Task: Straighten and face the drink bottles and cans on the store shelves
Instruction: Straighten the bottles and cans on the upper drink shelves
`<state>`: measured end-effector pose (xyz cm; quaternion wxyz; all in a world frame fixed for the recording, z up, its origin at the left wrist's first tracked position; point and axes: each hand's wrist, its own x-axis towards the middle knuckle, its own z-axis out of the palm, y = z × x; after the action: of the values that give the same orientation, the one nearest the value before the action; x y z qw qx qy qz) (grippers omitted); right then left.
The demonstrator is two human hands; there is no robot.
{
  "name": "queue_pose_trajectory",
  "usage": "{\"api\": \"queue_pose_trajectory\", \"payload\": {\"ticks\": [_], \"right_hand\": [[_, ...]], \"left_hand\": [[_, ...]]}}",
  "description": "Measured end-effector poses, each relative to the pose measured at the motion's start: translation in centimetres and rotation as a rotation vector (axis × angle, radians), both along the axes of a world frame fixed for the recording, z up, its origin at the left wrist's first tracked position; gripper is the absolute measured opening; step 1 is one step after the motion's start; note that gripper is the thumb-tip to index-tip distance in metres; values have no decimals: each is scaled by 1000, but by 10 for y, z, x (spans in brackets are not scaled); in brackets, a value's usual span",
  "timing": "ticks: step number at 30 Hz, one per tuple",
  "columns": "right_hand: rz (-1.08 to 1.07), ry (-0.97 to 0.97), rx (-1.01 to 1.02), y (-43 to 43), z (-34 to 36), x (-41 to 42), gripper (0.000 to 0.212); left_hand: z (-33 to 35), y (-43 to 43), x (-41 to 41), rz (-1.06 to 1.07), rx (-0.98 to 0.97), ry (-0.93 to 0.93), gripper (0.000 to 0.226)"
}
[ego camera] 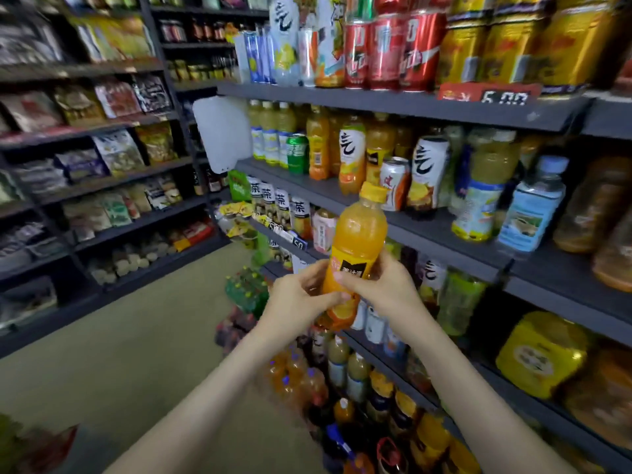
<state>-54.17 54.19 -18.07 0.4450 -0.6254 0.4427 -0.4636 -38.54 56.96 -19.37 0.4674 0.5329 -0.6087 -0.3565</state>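
Holding the orange juice bottle [355, 248] out in mid-air on the near side of the drink shelves, just below the front edge of the middle shelf [441, 230] and touching none of the stock. Gripped low on the body from both sides: left hand [301, 295] with fingers and thumb curled round the bottom of the label from the left, right hand [379, 285] wrapped round from the right, thumb laid across the black label patch. Nothing else in either hand.

Risks from here, as a guess:
- Slipping down through the fingers. Both grips low, most of the liquid's weight above them, smooth plastic; a loosened finger during a turn likely enough to send it to the floor [136, 319].
- Knocking neighbours on the way back in. Crowded row on the middle shelf, with a red-and-white can [395, 183] and a white-labelled bottle [427, 172] standing close together right behind the yellow cap [374, 192]; a wide or hurried reach apt to tip the can.
- Setting it down wrongly faced. Label front turned toward the wearer now, so easy to lose that facing by twisting the wrists while reaching.

Long axis close to upright, leaning a little: cap up and tipped to the right and toward the far shelves, base down and nearer, hidden behind the hands. Black label patch facing near, out to the aisle.
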Motion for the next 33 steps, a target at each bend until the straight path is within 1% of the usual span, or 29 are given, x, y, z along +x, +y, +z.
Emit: {"api": "queue_pose_trajectory", "payload": {"ticks": [4,7,9,11,13,16,19,21,24,26,28,30,31,33], "right_hand": [[-106,-116,-15,-43,5,64,37],[-215,-167,-48,-79,7,92,44],[-267,-205,-104,-103,8,106,42],[-327,-244,-146,-132,7,118,42],[-405,-267,-183,-164,4,129,44],[-552,-183,-231,-215,2,143,42],[-623,-135,-252,-262,-2,152,47],[-660,-127,-250,-289,-6,158,54],[-734,-64,-235,-320,-11,166,67],[-772,-22,-252,-338,-9,171,71],[-830,34,-278,-354,-5,176,66],[-898,100,-294,-367,-3,181,58],[-931,128,-290,-372,-3,185,57],[-990,181,-290,-380,-6,191,62]], "left_hand": [[11,-55,59,-21,-57,-75,65],[15,-100,81,-81,-138,-151,64],[14,-130,90,-114,-202,-206,63],[9,-161,100,-113,-266,-259,62],[4,-191,112,-92,-288,-282,61],[5,-238,134,-63,-289,-265,63],[7,-285,157,-8,-339,-296,62],[6,-312,168,26,-382,-269,55],[2,-349,178,117,-518,-204,39],[3,-376,180,136,-563,-166,35],[6,-402,181,105,-534,-165,36],[6,-426,181,64,-488,-207,42],[6,-436,182,44,-480,-241,46],[4,-453,187,-17,-495,-300,54]]}}
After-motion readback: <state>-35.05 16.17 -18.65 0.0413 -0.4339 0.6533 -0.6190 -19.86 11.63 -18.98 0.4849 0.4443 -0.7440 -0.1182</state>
